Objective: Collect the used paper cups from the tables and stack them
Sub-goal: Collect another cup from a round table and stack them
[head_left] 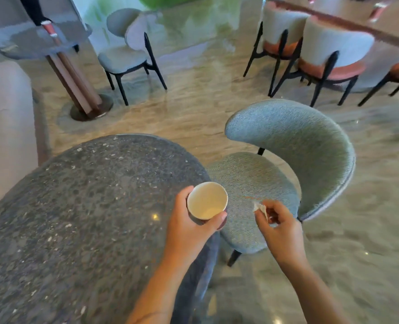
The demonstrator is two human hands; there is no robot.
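café seating area, round stone table (77, 206), upholstered chairs (287, 160)

paper cup (207, 200) | white inside, upright | over table edge (201, 169)

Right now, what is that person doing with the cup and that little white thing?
A person is clearing up. Their left-hand grip holds an open paper cup, which looks empty, at the edge of the round speckled table. Their right-hand grip pinches a crumpled white scrap, maybe a tissue, over the seat of the blue-grey chair. Only one cup shows, so nothing is stacked yet.
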